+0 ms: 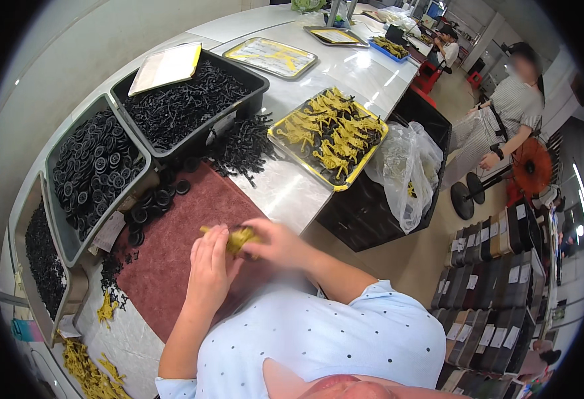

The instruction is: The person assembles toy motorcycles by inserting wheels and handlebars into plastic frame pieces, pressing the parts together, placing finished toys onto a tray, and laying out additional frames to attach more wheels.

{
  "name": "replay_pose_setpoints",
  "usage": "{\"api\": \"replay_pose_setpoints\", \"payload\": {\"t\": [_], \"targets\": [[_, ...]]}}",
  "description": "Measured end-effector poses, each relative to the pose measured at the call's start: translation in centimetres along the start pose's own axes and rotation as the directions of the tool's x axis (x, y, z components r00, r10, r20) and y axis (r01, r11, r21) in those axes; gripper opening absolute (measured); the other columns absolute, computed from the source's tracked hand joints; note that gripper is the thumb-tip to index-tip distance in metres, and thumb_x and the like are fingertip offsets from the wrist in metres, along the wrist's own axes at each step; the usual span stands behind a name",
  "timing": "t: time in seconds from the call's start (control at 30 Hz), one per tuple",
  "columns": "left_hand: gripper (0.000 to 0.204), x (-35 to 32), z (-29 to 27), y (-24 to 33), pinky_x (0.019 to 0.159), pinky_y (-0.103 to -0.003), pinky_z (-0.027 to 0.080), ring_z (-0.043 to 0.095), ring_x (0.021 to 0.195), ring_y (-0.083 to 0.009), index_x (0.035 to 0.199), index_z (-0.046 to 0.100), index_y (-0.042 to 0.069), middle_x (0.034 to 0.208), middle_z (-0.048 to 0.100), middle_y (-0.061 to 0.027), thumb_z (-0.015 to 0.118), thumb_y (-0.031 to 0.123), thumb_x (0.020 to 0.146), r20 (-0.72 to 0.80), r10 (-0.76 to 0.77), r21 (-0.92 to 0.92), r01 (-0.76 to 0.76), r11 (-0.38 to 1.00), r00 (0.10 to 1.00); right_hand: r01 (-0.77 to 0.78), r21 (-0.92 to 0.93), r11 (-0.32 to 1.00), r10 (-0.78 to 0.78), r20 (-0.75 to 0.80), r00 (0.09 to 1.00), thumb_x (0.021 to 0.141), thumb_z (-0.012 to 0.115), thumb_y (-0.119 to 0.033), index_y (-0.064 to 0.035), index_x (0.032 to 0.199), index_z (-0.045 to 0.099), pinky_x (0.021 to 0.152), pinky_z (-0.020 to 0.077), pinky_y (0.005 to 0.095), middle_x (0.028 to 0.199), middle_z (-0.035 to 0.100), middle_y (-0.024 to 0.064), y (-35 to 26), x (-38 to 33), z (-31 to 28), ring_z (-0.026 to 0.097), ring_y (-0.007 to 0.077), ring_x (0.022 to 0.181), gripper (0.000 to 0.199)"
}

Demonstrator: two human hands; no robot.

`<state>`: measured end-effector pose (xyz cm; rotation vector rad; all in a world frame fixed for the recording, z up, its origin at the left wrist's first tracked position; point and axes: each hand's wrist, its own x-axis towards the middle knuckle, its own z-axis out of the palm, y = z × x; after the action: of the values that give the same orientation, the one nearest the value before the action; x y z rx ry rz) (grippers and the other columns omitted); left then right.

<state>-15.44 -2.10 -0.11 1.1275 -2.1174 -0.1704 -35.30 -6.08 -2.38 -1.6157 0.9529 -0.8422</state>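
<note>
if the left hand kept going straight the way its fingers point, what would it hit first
Probably the yellow plastic part that the left hand already touches, held with the right hand; beyond it lies the red mat.

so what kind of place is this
Likely a small-parts assembly workshop: grey bins of black plastic wheels, a yellow tray of finished yellow pieces, and both hands working over a red mat.

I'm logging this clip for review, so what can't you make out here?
Head view:
- Yellow part: mostly covered by the left hand and right hand; each grip's contact is hidden.
- Right hand: motion-blurred.
- Left bin: bent by the fisheye rim; its black pieces are too small to identify.
</note>
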Motion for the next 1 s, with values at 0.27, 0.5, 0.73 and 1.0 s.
{"api": "replay_pose_setpoints", "payload": {"t": [0.27,0.5,0.73,1.0], "targets": [[0.058,-2.8,-2.7,-1.2,0.104,-0.046,0.039,0.045,0.126,-0.0375,0.127,0.050,0.005,0.133,0.047,-0.0178,0.069,-0.005,0.073,-0.063,-0.128,0.065,0.132,0.989,0.990,-0.152,-0.427,0.891,-0.346,-0.858,0.379,0.092,0.062,-0.015,0.0009,0.121,0.051,0.081,0.0488,0.0334,0.104,0.064,0.0138,8.4,0.2,-16.0,0.061,0.0242,0.091,0.035],[0.046,-6.2,-3.9,-2.6,0.104,-0.044,0.039,0.044,0.127,-0.0370,0.118,0.056,0.004,0.134,0.046,-0.0181,0.066,-0.007,0.074,-0.117,-0.314,0.098,0.326,0.940,0.942,-0.317,-0.488,0.813,-0.289,-0.811,0.509,0.087,0.063,-0.014,0.0032,0.112,0.057,0.084,0.0467,0.0445,0.102,0.063,0.0247,8.8,1.5,-15.2,0.058,0.0433,0.098,0.031],[0.033,-7.2,-4.2,-2.6,0.104,-0.045,0.040,0.044,0.127,-0.0377,0.106,0.061,0.004,0.134,0.045,-0.0186,0.065,-0.007,0.075,-0.117,-0.341,0.094,0.352,0.931,0.933,-0.460,-0.621,0.635,-0.385,-0.770,0.508,0.087,0.064,-0.018,0.0050,0.102,0.058,0.079,0.0451,0.0495,0.094,0.062,0.0235,9.2,1.9,-16.0,0.057,0.0438,0.091,0.028],[0.026,-7.6,-4.1,-2.9,0.099,-0.040,0.043,0.045,0.126,-0.0331,0.101,0.063,0.004,0.139,0.044,-0.0169,0.064,-0.007,0.077,-0.108,-0.340,0.135,0.352,0.926,0.934,-0.509,-0.556,0.658,-0.201,-0.780,0.592,0.087,0.064,-0.018,0.0037,0.108,0.058,0.080,0.0453,0.0500,0.095,0.061,0.0237,9.3,1.0,-16.4,0.056,0.0437,0.095,0.031]]}}
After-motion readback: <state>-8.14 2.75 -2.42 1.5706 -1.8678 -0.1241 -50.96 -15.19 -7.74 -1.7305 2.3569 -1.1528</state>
